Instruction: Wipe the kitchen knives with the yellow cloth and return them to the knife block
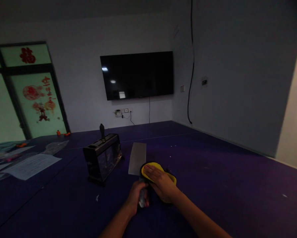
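My left hand (138,195) is wrapped round the grey handle of a cleaver (137,158). Its broad, pale rectangular blade points away from me over the table. A yellow cloth with a dark edge (172,178) lies under my right hand (161,181), whose fingers press it down by the near end of the blade. Part of the cloth covers the spot where blade and handle meet. To the left of the blade stands a black knife block with clear sides (106,158); one black handle (102,131) sticks up from its top.
The purple-blue tabletop (213,191) carries small white scraps. At left lie papers (34,165), a clear plastic bag (55,146) and small orange items (61,133). A television (140,75) hangs on the far wall, and a black cable (191,72) dangles at the right.
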`<state>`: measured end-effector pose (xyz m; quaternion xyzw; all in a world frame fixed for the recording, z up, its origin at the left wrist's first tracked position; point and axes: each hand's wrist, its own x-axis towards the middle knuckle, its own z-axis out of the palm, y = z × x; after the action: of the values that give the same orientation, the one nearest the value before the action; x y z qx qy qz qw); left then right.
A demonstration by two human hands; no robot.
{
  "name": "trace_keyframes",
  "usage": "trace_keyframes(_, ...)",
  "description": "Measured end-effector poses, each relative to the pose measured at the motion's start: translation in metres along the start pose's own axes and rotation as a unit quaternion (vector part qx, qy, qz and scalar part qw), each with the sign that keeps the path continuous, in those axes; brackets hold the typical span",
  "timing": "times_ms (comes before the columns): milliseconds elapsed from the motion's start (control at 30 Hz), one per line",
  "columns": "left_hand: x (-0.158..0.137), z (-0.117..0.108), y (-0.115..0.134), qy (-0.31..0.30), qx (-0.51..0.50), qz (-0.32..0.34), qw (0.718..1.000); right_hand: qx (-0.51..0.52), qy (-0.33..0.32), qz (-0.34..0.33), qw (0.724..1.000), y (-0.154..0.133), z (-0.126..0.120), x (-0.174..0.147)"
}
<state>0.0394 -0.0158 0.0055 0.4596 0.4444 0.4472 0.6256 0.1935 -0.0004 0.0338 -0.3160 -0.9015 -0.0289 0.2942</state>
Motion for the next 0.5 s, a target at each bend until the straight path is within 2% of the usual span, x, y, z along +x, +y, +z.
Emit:
trace_keyframes(100,0.004,-0.006,0.001,0.004,-0.040,-0.013,0.999,0.070,0.074,0.066,0.993,0.007,0.007,-0.001)
trace_keyframes(200,0.007,-0.010,0.003,0.020,-0.050,0.011,0.998,0.189,0.191,0.196,0.943,0.015,0.013,-0.001)
trace_keyframes(267,0.008,-0.011,0.004,0.043,-0.045,0.039,0.997,0.225,0.237,0.252,0.911,0.021,0.015,-0.002)
trace_keyframes(500,0.010,-0.010,0.001,0.137,0.020,0.119,0.983,0.273,0.316,0.326,0.848,0.033,0.020,-0.005)
